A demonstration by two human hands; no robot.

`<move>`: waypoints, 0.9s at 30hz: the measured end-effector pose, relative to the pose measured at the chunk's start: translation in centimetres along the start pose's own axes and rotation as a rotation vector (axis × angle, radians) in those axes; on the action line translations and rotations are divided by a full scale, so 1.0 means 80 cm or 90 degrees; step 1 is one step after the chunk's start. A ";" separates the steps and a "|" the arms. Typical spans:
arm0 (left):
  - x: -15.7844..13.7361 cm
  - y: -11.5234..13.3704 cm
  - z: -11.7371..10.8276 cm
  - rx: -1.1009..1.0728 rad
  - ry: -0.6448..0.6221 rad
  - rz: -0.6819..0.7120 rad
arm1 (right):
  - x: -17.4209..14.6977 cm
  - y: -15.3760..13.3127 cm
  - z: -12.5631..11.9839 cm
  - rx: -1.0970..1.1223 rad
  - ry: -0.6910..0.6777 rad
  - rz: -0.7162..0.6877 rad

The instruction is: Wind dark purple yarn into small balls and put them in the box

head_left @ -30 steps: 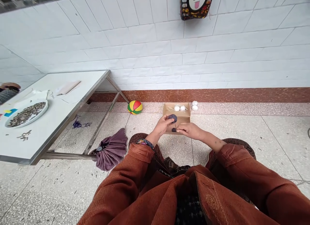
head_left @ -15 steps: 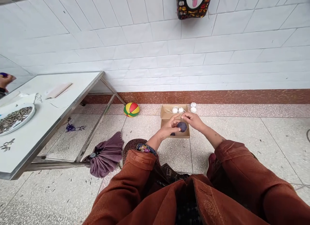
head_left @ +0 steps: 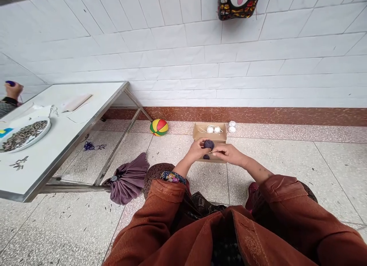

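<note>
My left hand (head_left: pixel 197 149) grips a dark purple ball of yarn (head_left: pixel 209 144) above an open cardboard box (head_left: pixel 219 159). Close against it, my right hand (head_left: pixel 228 153) has thumb and forefinger pinched together beside the ball's lower edge. A thin strand seems to run between those fingertips, though it is hard to make out. Another dark ball (head_left: pixel 206 157) lies inside the box below my hands. On the box's raised lid part are two white yarn balls (head_left: pixel 213 129) with a loose white end. More white balls (head_left: pixel 232 126) sit just right of the box.
A striped ball (head_left: pixel 159 127) rests by the wall. Left stands a metal-framed table (head_left: pixel 94 109) with a plate of seeds (head_left: pixel 27 135) and a pink cloth-like item (head_left: pixel 77 102). A folded purple umbrella (head_left: pixel 129 180) leans near its leg. A co-worker's hand (head_left: pixel 13 91) holds something purple.
My right hand has moved from above the dark yarn ball to below its right side. My left hand has turned the ball slightly upward. The co-worker's hand has come further into view.
</note>
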State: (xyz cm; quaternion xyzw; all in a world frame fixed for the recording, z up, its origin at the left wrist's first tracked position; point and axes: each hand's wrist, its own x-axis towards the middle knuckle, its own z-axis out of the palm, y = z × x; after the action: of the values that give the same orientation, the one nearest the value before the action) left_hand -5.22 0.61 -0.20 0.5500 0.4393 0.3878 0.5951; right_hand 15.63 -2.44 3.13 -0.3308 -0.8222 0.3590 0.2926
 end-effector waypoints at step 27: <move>0.003 -0.004 0.024 0.087 -0.091 0.020 | -0.006 -0.002 -0.023 0.077 0.101 0.108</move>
State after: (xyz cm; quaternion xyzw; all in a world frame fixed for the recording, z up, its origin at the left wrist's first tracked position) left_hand -3.35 0.21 -0.56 0.6225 0.4121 0.3261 0.5799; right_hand 17.18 -2.16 4.17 -0.4081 -0.7425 0.4040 0.3449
